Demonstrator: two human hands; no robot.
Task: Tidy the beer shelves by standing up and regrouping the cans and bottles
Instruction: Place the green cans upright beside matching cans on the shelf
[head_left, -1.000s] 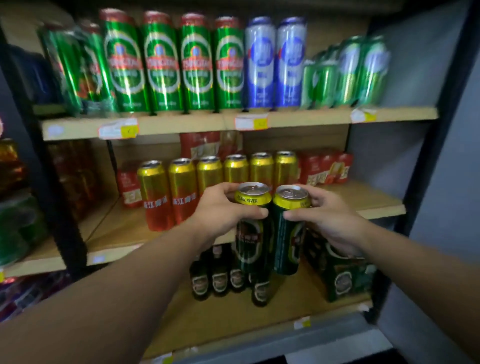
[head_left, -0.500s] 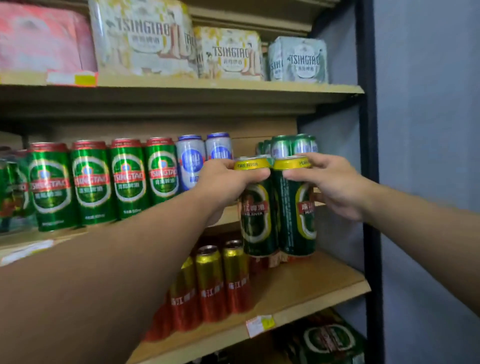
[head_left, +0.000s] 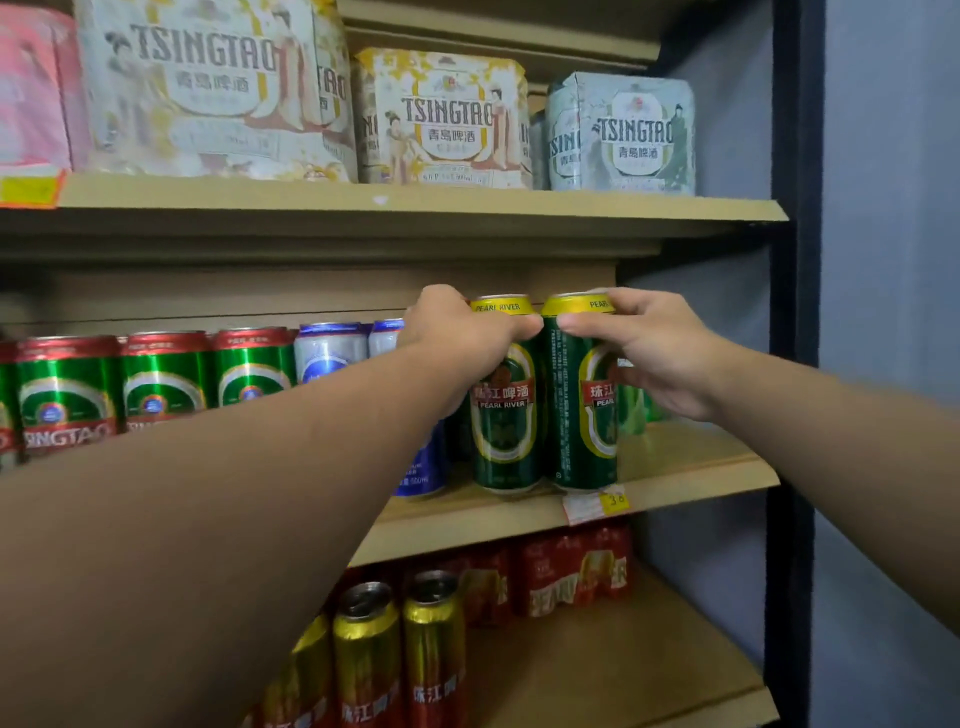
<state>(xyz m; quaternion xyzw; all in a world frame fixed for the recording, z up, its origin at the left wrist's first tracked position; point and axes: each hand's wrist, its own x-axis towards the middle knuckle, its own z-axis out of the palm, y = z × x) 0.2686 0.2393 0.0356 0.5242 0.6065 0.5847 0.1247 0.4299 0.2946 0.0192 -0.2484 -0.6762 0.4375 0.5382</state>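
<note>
Two dark green Pearl River cans with yellow rims stand upright side by side at the front of the middle shelf (head_left: 691, 470). My left hand (head_left: 462, 332) grips the top of the left can (head_left: 505, 426). My right hand (head_left: 644, 343) grips the top of the right can (head_left: 584, 426). Both can bases look set down on the shelf board, near a price tag (head_left: 595, 503). To their left stand blue-and-white cans (head_left: 330, 351), partly hidden by my left forearm, then a row of green Tsingtao cans (head_left: 161, 379).
Boxed Tsingtao packs (head_left: 447, 119) fill the top shelf. Gold-and-red cans (head_left: 366, 654) and red multipacks (head_left: 571, 571) sit on the shelf below. Green cans (head_left: 636, 410) show behind my right hand. The black shelf upright (head_left: 792, 364) and a grey wall bound the right side.
Both hands have lifted the two Pearl River cans from in front of the lower shelves up to the middle shelf and brought them down onto its front edge. My view has tilted upward.
</note>
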